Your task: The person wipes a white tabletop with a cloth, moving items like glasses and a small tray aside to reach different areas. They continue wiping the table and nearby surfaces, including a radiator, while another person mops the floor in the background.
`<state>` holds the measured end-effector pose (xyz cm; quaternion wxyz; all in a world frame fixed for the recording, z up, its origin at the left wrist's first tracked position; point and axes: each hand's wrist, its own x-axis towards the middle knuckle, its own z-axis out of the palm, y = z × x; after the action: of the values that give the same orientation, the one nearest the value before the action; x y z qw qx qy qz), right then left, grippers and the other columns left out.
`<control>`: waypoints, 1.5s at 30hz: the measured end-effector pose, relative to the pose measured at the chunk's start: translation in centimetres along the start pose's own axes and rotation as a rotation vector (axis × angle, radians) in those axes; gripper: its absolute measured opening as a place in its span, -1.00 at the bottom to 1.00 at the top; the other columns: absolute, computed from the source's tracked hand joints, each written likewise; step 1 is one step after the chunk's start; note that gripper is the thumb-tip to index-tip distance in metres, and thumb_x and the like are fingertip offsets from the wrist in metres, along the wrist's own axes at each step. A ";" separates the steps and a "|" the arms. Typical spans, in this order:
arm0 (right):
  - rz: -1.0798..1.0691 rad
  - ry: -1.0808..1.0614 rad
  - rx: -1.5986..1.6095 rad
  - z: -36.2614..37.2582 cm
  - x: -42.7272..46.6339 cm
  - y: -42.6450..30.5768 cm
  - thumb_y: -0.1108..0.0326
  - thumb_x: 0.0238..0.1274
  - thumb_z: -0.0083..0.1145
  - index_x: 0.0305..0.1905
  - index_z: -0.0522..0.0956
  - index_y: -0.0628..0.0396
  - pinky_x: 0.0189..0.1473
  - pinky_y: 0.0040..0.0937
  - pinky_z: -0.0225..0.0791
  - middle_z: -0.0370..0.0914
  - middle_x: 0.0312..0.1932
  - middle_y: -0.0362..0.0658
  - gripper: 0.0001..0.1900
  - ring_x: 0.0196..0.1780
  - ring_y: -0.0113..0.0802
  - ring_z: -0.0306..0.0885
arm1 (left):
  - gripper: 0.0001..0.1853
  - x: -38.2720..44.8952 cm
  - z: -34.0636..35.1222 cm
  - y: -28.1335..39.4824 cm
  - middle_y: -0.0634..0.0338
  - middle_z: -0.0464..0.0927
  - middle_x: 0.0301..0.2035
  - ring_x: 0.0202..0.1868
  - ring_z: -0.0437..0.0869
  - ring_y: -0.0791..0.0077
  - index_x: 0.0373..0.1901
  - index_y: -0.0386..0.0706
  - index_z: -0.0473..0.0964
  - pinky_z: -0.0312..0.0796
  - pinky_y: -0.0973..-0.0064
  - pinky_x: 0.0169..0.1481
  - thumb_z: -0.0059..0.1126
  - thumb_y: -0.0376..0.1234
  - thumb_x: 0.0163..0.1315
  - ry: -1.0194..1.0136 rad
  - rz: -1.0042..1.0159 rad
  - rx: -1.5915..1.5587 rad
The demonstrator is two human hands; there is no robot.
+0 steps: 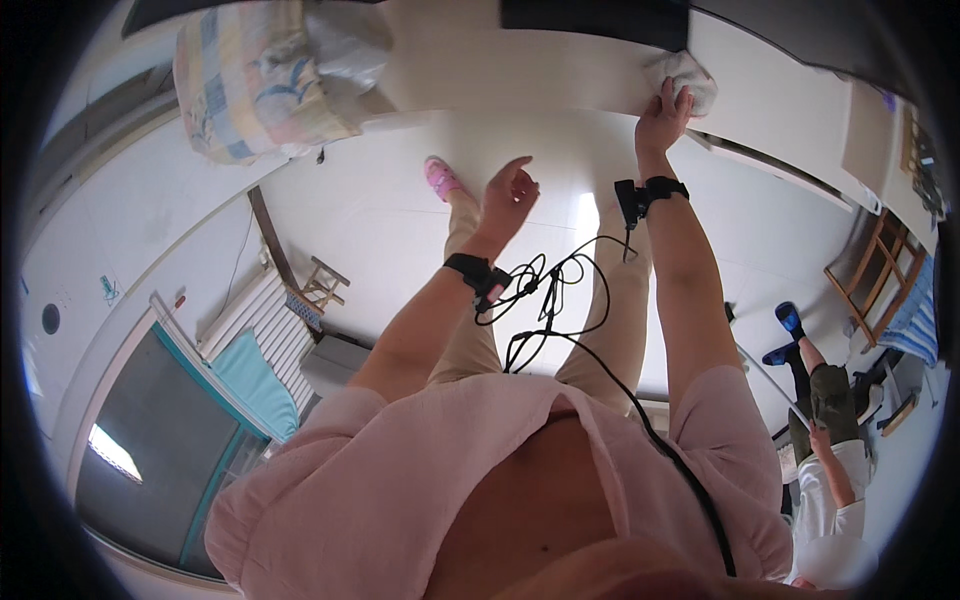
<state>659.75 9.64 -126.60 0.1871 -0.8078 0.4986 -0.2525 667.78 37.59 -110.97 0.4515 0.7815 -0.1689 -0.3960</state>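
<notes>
My right hand [664, 120] presses a folded, pale cloth [691, 84] against the right end of a white cabinet top [517, 82]. Its fingers lie over the cloth. My left hand [511, 196] hangs in the air in front of the cabinet, holding nothing, with one finger extended and the others loosely curled. Black straps with small devices circle both wrists, the left one [478, 276] and the right one [651, 196]. A tangle of black cable [551, 289] hangs between my forearms.
A patterned fabric cover [247, 86] and a clear plastic bag [349, 49] sit at the upper left. Above the cabinet top is a black panel [592, 22]. A small wooden stool [324, 285] stands left. At right, another person [825, 450] holds a long pole [772, 382] near a wooden frame [874, 277].
</notes>
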 end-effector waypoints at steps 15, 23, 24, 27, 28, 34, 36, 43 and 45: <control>-0.485 -0.316 0.234 17.4 -9.0 -29.0 0.54 -0.02 0.17 0.05 0.65 -0.26 0.28 -0.09 0.33 0.48 0.26 -0.10 -0.50 0.33 -0.01 0.37 | -0.59 -0.1 -21.9 -8.6 0.17 0.58 -0.41 -0.40 0.61 0.45 0.11 -0.21 0.46 0.50 0.51 -0.28 0.16 -0.52 0.18 0.208 0.056 0.017; -0.803 -0.691 0.440 12.0 -8.4 -23.5 0.70 -0.15 0.13 -0.02 0.68 -0.14 0.29 -0.19 0.35 0.50 0.24 -0.15 -0.45 0.34 -0.09 0.38 | -0.78 7.1 -18.4 -7.7 0.22 0.59 -0.40 -0.43 0.62 0.59 -0.10 -0.23 0.50 0.49 0.57 -0.32 0.17 -0.51 0.22 0.165 0.174 0.002; -0.768 -0.676 0.481 10.8 -7.5 -21.2 0.71 -0.15 0.14 -0.01 0.68 -0.14 0.30 -0.21 0.35 0.50 0.24 -0.13 -0.45 0.34 -0.09 0.39 | -0.81 8.2 -17.5 -7.4 0.22 0.57 -0.46 -0.47 0.60 0.49 -0.24 -0.19 0.48 0.47 0.49 -0.35 0.26 -0.46 0.12 0.166 0.183 0.019; -0.315 -0.648 0.525 6.4 -5.4 -13.4 0.69 0.02 0.15 -0.06 0.72 -0.09 0.19 -0.41 0.43 0.48 0.25 -0.15 -0.56 0.19 -0.23 0.52 | -0.74 11.8 -16.6 -7.4 0.11 0.54 -0.43 -0.35 0.61 0.17 -0.34 -0.16 0.44 0.47 0.27 -0.23 0.34 -0.41 -0.06 0.119 0.132 0.298; -0.427 -0.484 0.299 4.6 -4.3 -10.4 0.69 0.10 0.12 -0.05 0.72 -0.08 0.12 -0.47 0.44 0.47 0.26 -0.16 -0.58 0.16 -0.29 0.53 | -0.73 13.2 -16.7 -7.5 0.08 0.54 -0.39 -0.29 0.60 0.10 -0.37 -0.16 0.42 0.46 0.21 -0.16 0.34 -0.39 -0.09 0.118 0.116 0.411; 0.415 -0.253 0.046 -6.0 2.6 3.9 0.63 0.22 0.10 0.18 0.59 0.08 -0.24 -0.60 0.44 0.61 0.07 -0.13 -0.57 -0.18 -0.52 0.57 | -0.55 19.4 -18.6 -8.5 -0.10 0.56 -0.27 -0.12 0.59 -0.06 -0.32 -0.24 0.49 0.46 0.14 0.01 0.47 -0.29 -0.27 -0.013 0.201 0.807; 0.542 -0.193 0.342 -7.9 5.1 4.5 0.62 0.22 0.11 0.17 0.59 0.13 -0.23 -0.58 0.45 0.63 -0.04 -0.15 -0.59 -0.24 -0.51 0.55 | -0.45 20.2 -19.0 -8.7 -0.13 0.56 -0.24 -0.08 0.57 -0.12 -0.32 -0.26 0.48 0.44 0.14 0.04 0.56 -0.27 -0.40 -0.083 0.152 0.735; 0.514 -0.136 0.834 3.6 12.6 -0.5 0.51 0.29 0.10 0.25 0.50 0.10 -0.20 -0.44 0.48 0.57 -0.03 -0.14 -0.58 -0.13 -0.45 0.53 | -0.42 20.6 -19.3 -9.8 -0.15 0.54 -0.24 -0.07 0.54 -0.13 -0.32 -0.28 0.46 0.40 0.11 0.08 0.57 -0.24 -0.42 -0.113 0.177 0.760; 0.202 0.063 0.433 8.1 11.5 -1.6 0.43 0.34 0.07 0.39 0.27 0.06 0.08 -0.42 0.36 0.47 0.16 -0.08 -0.46 0.13 -0.37 0.46 | -0.42 20.7 -19.0 -10.2 -0.16 0.53 -0.26 -0.09 0.54 -0.15 -0.32 -0.28 0.46 0.39 0.09 0.07 0.56 -0.25 -0.42 -0.079 0.267 0.791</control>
<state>669.96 0.40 -129.67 0.3648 -0.6868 0.5165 -0.3586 694.54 41.08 -123.93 0.1570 0.8502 -0.4248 -0.2684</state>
